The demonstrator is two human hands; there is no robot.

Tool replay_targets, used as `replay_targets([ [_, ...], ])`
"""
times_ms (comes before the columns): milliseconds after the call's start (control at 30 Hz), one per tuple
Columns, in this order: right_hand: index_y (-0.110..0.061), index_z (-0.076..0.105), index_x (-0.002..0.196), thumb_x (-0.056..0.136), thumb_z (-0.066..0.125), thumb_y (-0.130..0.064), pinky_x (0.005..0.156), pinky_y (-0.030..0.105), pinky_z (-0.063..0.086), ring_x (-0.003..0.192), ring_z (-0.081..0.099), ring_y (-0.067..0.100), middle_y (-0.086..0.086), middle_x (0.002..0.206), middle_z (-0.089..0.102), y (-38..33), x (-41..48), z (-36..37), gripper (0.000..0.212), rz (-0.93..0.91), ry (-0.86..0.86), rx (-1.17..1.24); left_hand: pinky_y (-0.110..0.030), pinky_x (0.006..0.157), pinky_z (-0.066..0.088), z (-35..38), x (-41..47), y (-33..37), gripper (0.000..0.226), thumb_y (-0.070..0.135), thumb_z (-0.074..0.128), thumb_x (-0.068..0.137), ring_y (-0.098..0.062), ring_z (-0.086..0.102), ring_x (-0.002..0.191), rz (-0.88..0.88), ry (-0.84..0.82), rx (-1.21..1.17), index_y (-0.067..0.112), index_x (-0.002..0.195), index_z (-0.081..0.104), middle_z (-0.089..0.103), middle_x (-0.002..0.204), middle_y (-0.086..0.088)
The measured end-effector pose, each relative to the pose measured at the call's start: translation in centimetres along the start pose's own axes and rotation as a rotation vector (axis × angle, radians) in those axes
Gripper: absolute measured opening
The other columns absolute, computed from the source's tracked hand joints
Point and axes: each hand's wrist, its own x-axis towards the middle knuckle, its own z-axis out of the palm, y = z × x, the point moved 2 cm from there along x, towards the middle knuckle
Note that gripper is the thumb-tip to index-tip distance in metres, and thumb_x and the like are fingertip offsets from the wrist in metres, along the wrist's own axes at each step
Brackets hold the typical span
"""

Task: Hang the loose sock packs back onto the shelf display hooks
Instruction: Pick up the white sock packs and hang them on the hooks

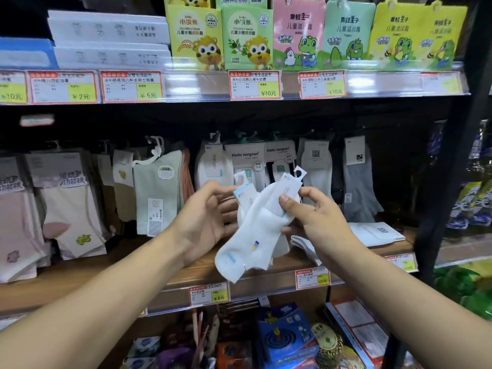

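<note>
Together, we hold two white sock packs [255, 227] in front of the middle shelf [111, 272], just below the row of hanging socks [157, 190]. Our right hand [316, 217] pinches the front pack near its card header [291, 185], thumb on top. Our left hand [205, 217] cups the packs from behind; its fingers are hidden, so we cannot tell how tightly they close. These look light, soft and floppy; only the card end seems stiff, so that is the place to grip. The front pack's long axis runs diagonally, toe end down-left, hanger tab [299, 173] up-right, toward the display hooks [241, 135]. More loose packs [375, 231] lie flat on the shelf to the right.
</note>
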Motion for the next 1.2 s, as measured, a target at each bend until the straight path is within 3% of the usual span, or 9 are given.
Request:
replay_targets([
  [167,-0.011,0.064,0.098,0.091,0.071,-0.017,0.061,0.030,0.063,0.069,0.069,0.020,-0.002,0.071,0.075,0.7,0.0,0.1,0.012,0.056,0.020,0.090,-0.029,0.061,0.057,-0.1,0.1,-1.8,0.042,0.018,0.062,0.091,-0.017,0.069,0.076,0.008,0.095,0.039,0.002,0.130,0.057,0.073,0.099,-0.010],
  [267,-0.012,0.063,0.099,0.091,0.070,-0.019,0.065,0.036,0.061,0.068,0.066,0.022,0.004,0.073,0.073,0.3,-0.4,0.0,0.013,0.019,-0.020,0.012,-0.030,0.067,0.059,-0.5,0.6,-1.5,0.036,0.023,0.054,0.097,-0.022,0.068,0.090,0.049,0.204,0.109,0.006,0.127,0.062,0.072,0.117,-0.014],
  [367,-0.010,0.065,0.104,0.091,0.070,-0.021,0.058,0.034,0.054,0.067,0.058,0.027,0.019,0.080,0.065,-0.5,-0.4,-1.2,0.017,-0.042,0.012,-0.082,-0.024,0.059,0.054,-1.3,1.0,-0.1,0.021,0.024,0.053,0.098,-0.013,0.069,0.078,0.165,0.329,0.223,0.014,0.108,0.068,0.078,0.093,0.002],
  [433,-0.009,0.067,0.107,0.092,0.070,-0.022,0.050,0.029,0.051,0.067,0.057,0.027,0.022,0.083,0.067,-1.1,-0.3,-2.4,0.020,-0.068,0.044,-0.113,-0.024,0.072,0.053,-1.9,1.2,0.8,0.011,0.023,0.055,0.097,-0.006,0.069,0.082,0.229,0.412,0.277,0.023,0.096,0.066,0.076,0.089,0.009],
  [500,-0.010,0.069,0.107,0.092,0.070,-0.023,0.047,0.027,0.048,0.060,0.059,0.023,0.010,0.075,0.072,-1.7,-0.3,-3.3,0.021,-0.097,0.076,-0.166,-0.027,0.092,0.049,-2.5,1.1,1.5,0.008,0.022,0.059,0.096,-0.008,0.068,0.097,0.265,0.453,0.325,0.028,0.095,0.064,0.073,0.101,0.007],
  [667,-0.014,0.070,0.105,0.092,0.069,-0.020,0.045,0.019,0.050,0.052,0.066,0.003,-0.005,0.064,0.075,-2.3,-0.2,-3.9,0.014,-0.121,0.080,-0.180,-0.038,0.101,0.048,-3.3,0.7,2.3,0.028,0.017,0.063,0.089,-0.022,0.068,0.109,0.259,0.452,0.379,0.016,0.117,0.067,0.075,0.113,-0.003],
  [900,-0.025,0.071,0.105,0.091,0.069,-0.008,0.069,0.028,0.060,0.084,0.074,0.008,-0.006,0.092,0.081,-1.7,0.6,-2.3,0.022,-0.135,0.017,-0.248,-0.042,0.103,0.048,-3.5,0.7,2.5,0.030,0.019,0.067,0.089,-0.020,0.070,0.108,0.244,0.449,0.406,0.017,0.119,0.066,0.075,0.114,-0.001],
  [1033,-0.017,0.068,0.108,0.091,0.069,-0.008,0.063,0.018,0.055,0.076,0.073,0.004,-0.004,0.087,0.079,-2.2,1.4,-0.6,0.019,-0.169,-0.002,-0.277,-0.047,0.101,0.049,-3.2,1.7,3.0,0.025,0.024,0.066,0.088,-0.023,0.071,0.104,0.267,0.479,0.469,0.020,0.113,0.067,0.075,0.111,-0.003],
  [1200,-0.013,0.068,0.107,0.092,0.068,-0.009,0.061,0.023,0.056,0.076,0.073,0.011,0.002,0.089,0.079,-2.2,2.0,0.7,0.016,-0.158,0.009,-0.259,-0.048,0.099,0.050,-3.2,3.6,3.3,0.039,0.032,0.066,0.082,-0.024,0.070,0.104,0.240,0.488,0.548,0.021,0.119,0.065,0.074,0.112,-0.002],
])
